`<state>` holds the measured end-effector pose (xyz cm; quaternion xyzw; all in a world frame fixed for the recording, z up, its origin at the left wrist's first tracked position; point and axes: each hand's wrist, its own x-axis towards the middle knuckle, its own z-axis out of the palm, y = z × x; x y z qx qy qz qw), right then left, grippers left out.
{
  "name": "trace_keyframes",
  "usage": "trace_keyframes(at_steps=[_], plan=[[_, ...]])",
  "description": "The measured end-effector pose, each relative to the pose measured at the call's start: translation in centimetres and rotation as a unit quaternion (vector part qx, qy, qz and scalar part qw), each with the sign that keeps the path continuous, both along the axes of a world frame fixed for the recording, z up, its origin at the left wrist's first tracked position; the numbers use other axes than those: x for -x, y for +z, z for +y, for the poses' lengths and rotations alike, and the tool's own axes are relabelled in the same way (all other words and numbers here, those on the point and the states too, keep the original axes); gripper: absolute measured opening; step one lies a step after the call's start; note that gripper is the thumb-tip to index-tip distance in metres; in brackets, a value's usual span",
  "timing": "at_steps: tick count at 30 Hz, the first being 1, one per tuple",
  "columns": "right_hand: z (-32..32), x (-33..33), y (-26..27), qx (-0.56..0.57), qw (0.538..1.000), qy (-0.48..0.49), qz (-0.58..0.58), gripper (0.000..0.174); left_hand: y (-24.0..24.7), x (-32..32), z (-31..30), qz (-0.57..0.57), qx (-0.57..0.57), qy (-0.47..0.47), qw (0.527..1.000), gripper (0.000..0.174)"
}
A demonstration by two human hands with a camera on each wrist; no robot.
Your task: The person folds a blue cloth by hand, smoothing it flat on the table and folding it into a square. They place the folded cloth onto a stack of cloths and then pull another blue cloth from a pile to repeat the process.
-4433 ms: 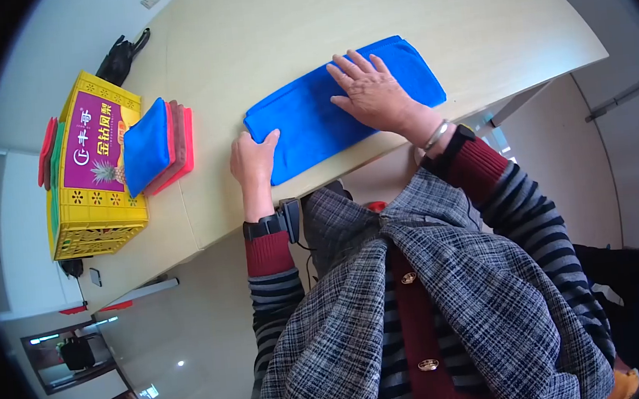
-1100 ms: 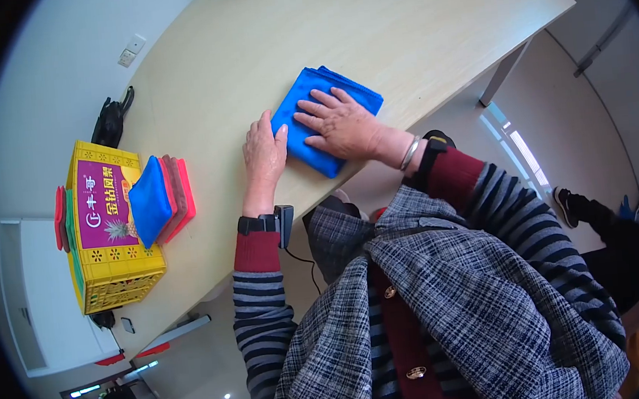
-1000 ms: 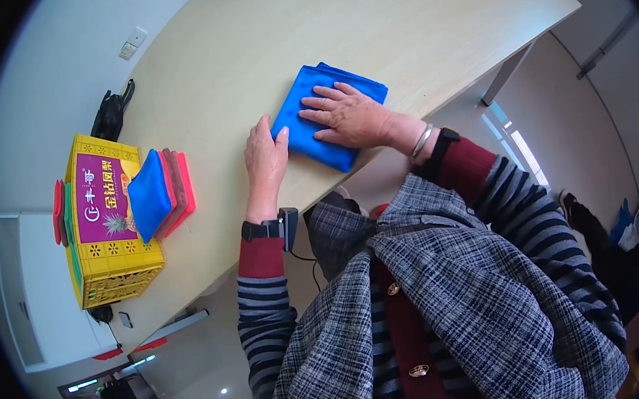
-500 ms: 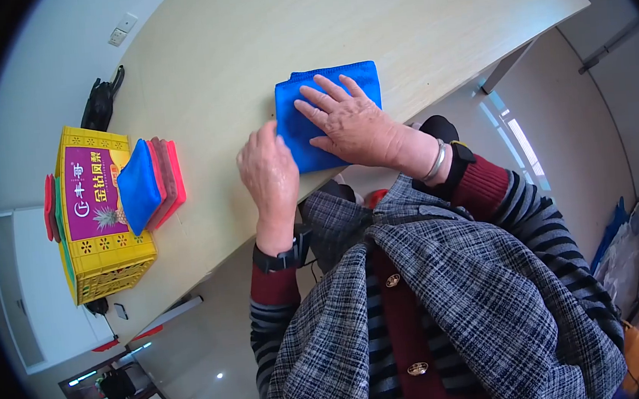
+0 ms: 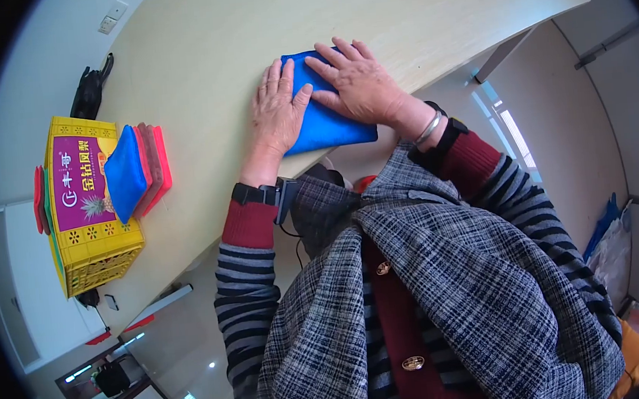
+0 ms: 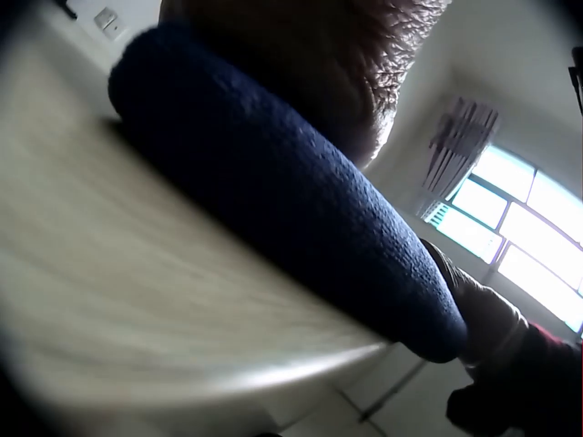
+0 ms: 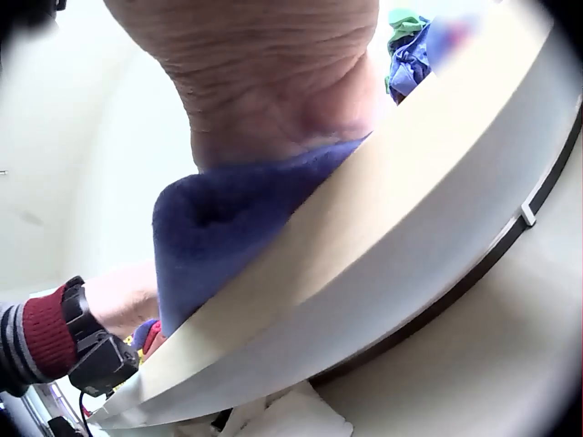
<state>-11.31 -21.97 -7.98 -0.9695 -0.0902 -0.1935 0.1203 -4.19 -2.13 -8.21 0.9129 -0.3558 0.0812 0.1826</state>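
A blue towel [image 5: 334, 128], folded into a compact thick pad, lies near the front edge of the table in the head view. My left hand [image 5: 276, 114] rests flat along its left side, fingers straight and pointing away from me. On its upper right part my right hand [image 5: 361, 88] presses with fingers spread, the fingertips reaching the far edge. The two thumbs come close together over the middle. In the left wrist view the towel [image 6: 282, 191] shows a rounded, fuzzy folded edge under the palm. The right wrist view shows a towel corner [image 7: 196, 237] near the table edge.
A yellow crate [image 5: 104, 252] with a purple pineapple label stands at the left. Folded blue, brown and red cloths [image 5: 134, 170] hang over its near side, more over its far side. A black object [image 5: 89, 90] lies behind it; a phone [image 5: 111, 302] lies near the table's left end.
The towel went from a long strip to a shorter folded pad, and has turned since. My left hand moved from beside its left edge onto its top; the right hand shifted toward the far edge.
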Motion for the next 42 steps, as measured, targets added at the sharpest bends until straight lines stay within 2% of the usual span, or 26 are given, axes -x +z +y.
trace_keyframes(at_steps=[2,6,8,11,14,18,27,32,35,36,39,42], plan=[[-1.3,-0.5,-0.1,0.004,0.999,-0.032,0.015,0.064,0.8,0.7,0.2,-0.018,-0.059,0.028,0.998,0.066],[-1.7,0.3,0.4,0.017,0.997,-0.075,-0.008,0.06,2.7,4.3,0.7,-0.092,-0.052,-0.021,0.994,0.068],[-1.5,0.9,0.6,0.023,0.996,-0.088,-0.017,0.059,2.6,6.0,-0.3,-0.076,-0.038,-0.039,0.996,0.068],[-0.2,0.5,1.0,-0.027,0.999,0.003,0.028,0.055,2.2,7.6,-1.3,-0.052,-0.012,-0.07,0.996,0.069],[-0.6,-0.5,-0.5,-0.008,1.0,0.012,-0.007,0.051,0.8,8.4,-1.5,-0.096,-0.072,-0.034,0.992,0.07],[-1.4,-1.7,-1.4,0.008,1.0,0.018,-0.011,0.048,0.5,8.6,-1.3,-0.101,-0.064,-0.027,0.992,0.069],[-1.6,-3.3,0.0,0.034,0.995,0.072,0.059,0.051,2.4,10.7,0.2,-0.063,-0.082,-0.053,0.993,0.069],[0.3,-4.2,2.0,0.101,0.992,0.052,0.052,0.052,1.9,10.9,-0.6,-0.101,-0.093,0.008,0.99,0.07],[2.1,-2.3,1.8,-0.022,0.996,0.08,-0.035,0.052,2.0,11.1,-1.1,-0.095,-0.089,0.045,0.991,0.069],[2.6,-1.7,1.8,-0.021,0.996,0.082,-0.037,0.052,2.3,11.1,-1.0,-0.076,-0.089,0.044,0.992,0.067],[3.3,0.2,1.9,-0.06,0.993,0.087,0.052,0.052,3.0,10.5,-1.1,-0.042,-0.085,0.034,0.995,0.062],[3.3,0.4,2.5,-0.08,0.994,0.061,0.043,0.052,2.5,8.4,0.1,-0.06,-0.045,0.043,0.996,0.055]])
